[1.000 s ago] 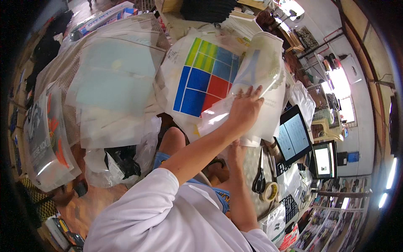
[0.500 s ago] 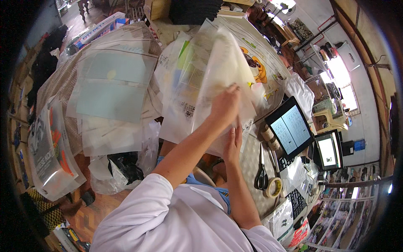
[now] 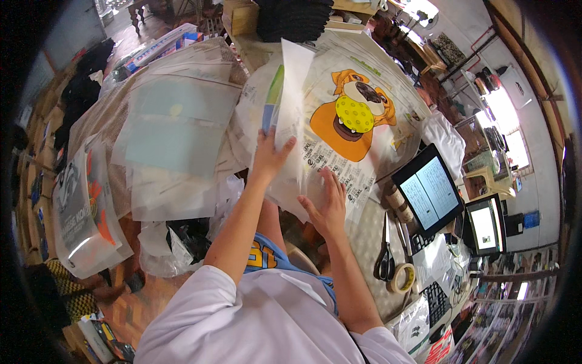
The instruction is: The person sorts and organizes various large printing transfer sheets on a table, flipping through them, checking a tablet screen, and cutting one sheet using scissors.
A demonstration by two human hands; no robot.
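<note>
A translucent plastic sheet [image 3: 295, 85] stands partly raised, like a page turned up, over a pile of similar sheets. My left hand [image 3: 270, 159] lies against its left side, fingers stretched out and thumb apart. On the right, my right hand [image 3: 328, 206] is open, fingers spread over the lower edge of a printed sheet. That printed sheet [image 3: 327, 130] shows an orange cartoon dog with a yellow spotted ball in its mouth and rows of small black marks below. Behind the raised sheet, part of a green and blue print [image 3: 273, 97] shows.
Pale blue-green sheets [image 3: 167, 142] are stacked on the left, with a grey-and-orange printed sheet [image 3: 91, 212] hanging beside them. At the right are scissors [image 3: 384, 258], a tape roll [image 3: 401, 278], a tablet [image 3: 428, 189] and a monitor [image 3: 483, 224]. Dark folded cloth [image 3: 291, 21] sits at the back.
The translucent sheet has swung left, uncovering the cartoon dog print. My left hand has moved left and down from its closed grip; my right hand has spread its fingers.
</note>
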